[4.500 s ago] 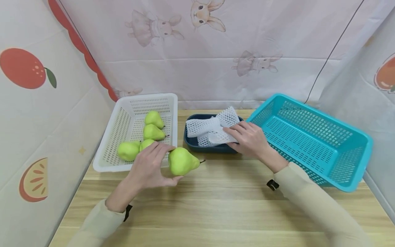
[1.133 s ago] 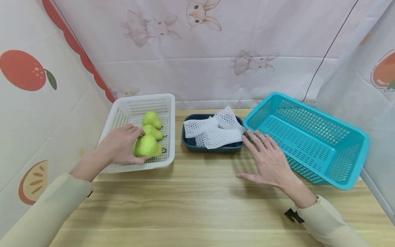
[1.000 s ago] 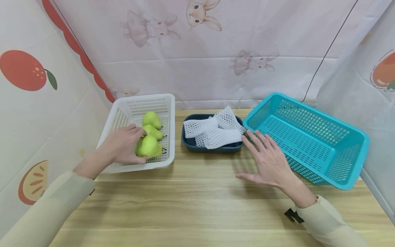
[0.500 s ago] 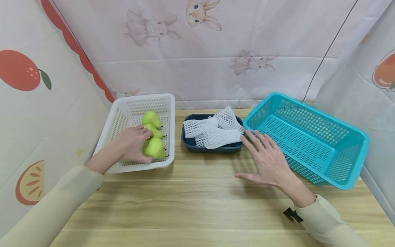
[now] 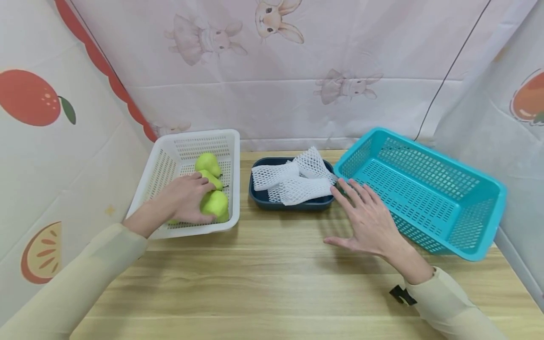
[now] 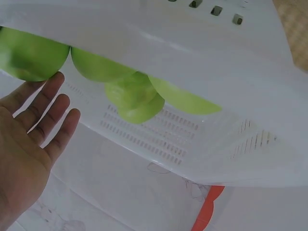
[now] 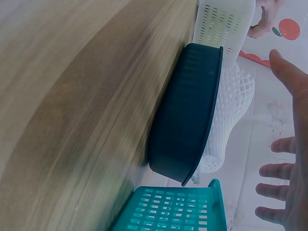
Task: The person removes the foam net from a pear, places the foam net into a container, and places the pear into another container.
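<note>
In the head view, my left hand (image 5: 187,198) reaches into the white basket (image 5: 236,189) and holds a green pear (image 5: 216,206) between thumb and fingers. Its fingertips lie against a pear (image 6: 31,55) in the left wrist view, where the thumb is hidden. Behind the held pear lie another pear (image 5: 214,181) and a further pear (image 5: 207,163). A sliver of one more pear (image 5: 172,221) shows beneath the hand. My right hand (image 5: 369,224) is spread and holds nothing. Its fingertips are near the white foam fruit nets (image 5: 306,189) in the dark blue tray (image 5: 293,206).
A turquoise basket (image 5: 480,189) stands at an angle to the right of the tray, with nothing in it. The wooden table (image 5: 272,283) runs along the front. Behind it hangs a printed cloth (image 5: 289,108), and cloth walls close in both sides.
Earlier, my left hand held a pear outside the basket while my right touched the nets. Since then the left hand has moved back into the basket, shifting a pear rightward; the right has drawn back, spread.
</note>
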Action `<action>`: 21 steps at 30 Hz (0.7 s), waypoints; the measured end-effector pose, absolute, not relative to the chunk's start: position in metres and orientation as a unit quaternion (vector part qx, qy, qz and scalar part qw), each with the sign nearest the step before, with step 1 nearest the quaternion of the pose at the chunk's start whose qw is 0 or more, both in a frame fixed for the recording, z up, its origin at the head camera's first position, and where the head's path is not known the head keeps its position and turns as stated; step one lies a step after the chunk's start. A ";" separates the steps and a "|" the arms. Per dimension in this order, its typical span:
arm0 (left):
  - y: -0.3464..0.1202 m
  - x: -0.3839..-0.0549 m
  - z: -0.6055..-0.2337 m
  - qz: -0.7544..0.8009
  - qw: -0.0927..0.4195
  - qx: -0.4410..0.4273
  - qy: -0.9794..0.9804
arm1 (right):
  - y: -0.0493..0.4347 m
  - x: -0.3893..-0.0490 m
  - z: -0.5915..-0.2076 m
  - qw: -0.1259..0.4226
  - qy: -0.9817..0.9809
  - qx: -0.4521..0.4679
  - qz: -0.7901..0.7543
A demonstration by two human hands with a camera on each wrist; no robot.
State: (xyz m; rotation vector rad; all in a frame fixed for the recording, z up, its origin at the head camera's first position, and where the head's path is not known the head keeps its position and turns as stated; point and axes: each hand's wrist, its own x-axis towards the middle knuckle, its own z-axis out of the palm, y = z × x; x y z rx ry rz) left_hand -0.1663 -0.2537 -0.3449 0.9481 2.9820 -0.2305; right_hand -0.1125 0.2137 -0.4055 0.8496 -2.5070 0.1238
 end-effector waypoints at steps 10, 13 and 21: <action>-0.256 -0.164 -0.346 -0.059 -0.001 0.297 0.953 | 0.214 -0.114 -0.405 0.241 -0.919 0.309 0.041; -0.254 -0.163 -0.346 -0.059 0.002 0.291 0.955 | 0.213 -0.115 -0.404 0.240 -0.919 0.309 0.040; -0.250 -0.156 -0.345 -0.044 0.002 0.268 0.962 | 0.214 -0.115 -0.403 0.238 -0.920 0.309 0.036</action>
